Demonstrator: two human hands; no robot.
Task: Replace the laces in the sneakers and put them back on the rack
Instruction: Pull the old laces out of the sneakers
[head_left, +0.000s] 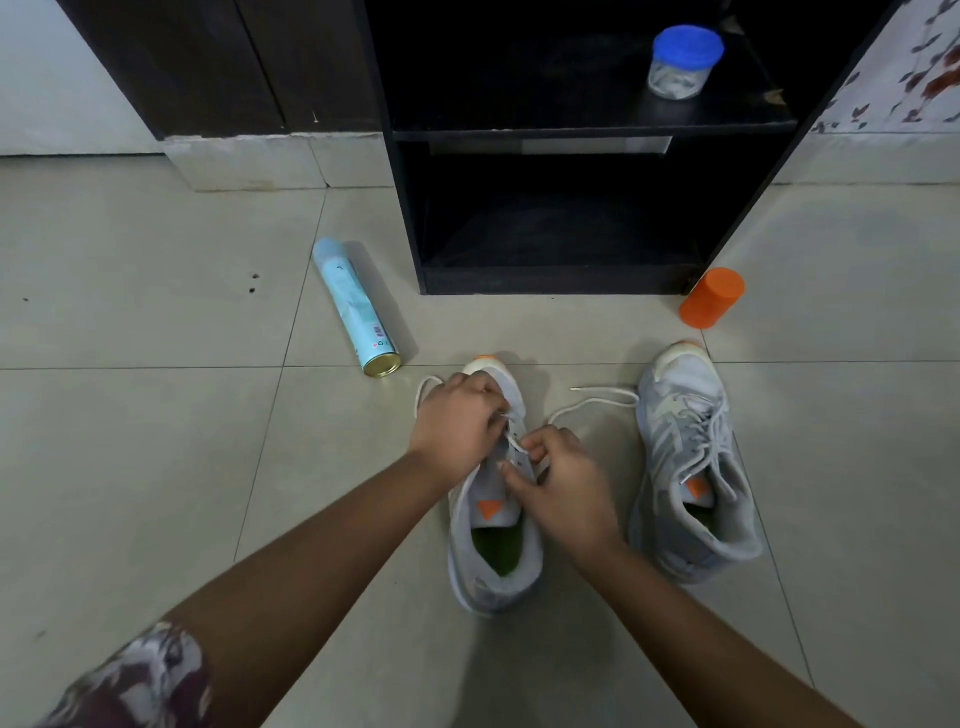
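– Two sneakers on the tiled floor (156, 312). Which one is in work?
– The near sneaker (493, 561), toe toward the rack (545, 283). Both hands are on it. The laced sneaker (691, 467) stands near, to its right, with laces crossed up the tongue. Judged finished.
– Grip state?
– Left hand (457, 421): fingers curled, pinching the white lace (592, 389) at the eyelets near the toe. Right hand (558, 483): thumb and forefinger pinch the same lace a little further back. Neither grip is released. One free end trails over the floor toward the laced sneaker, and a loop shows left of the left hand.
– Step in hand?
– Judgement: threading the lower rows of the second sneaker. The tongue above the hands is bare. No sneaker is on the rack yet.
– What does the next move call for?
– Probably feeding the tip through the next eyelet, drawing out the slack and keeping both ends even. That needs a fine pinch at the tip while the other hand steadies the eyelet flap. Cannot tell which eyelet is threaded; the fingers cover it.
– Anything near the rack?
– Spray can (356, 306) lying on the floor to its left, orange container (712, 297) at its right front corner, blue-lidded jar (683, 62) on the upper shelf. The lower shelf is too dark to read.
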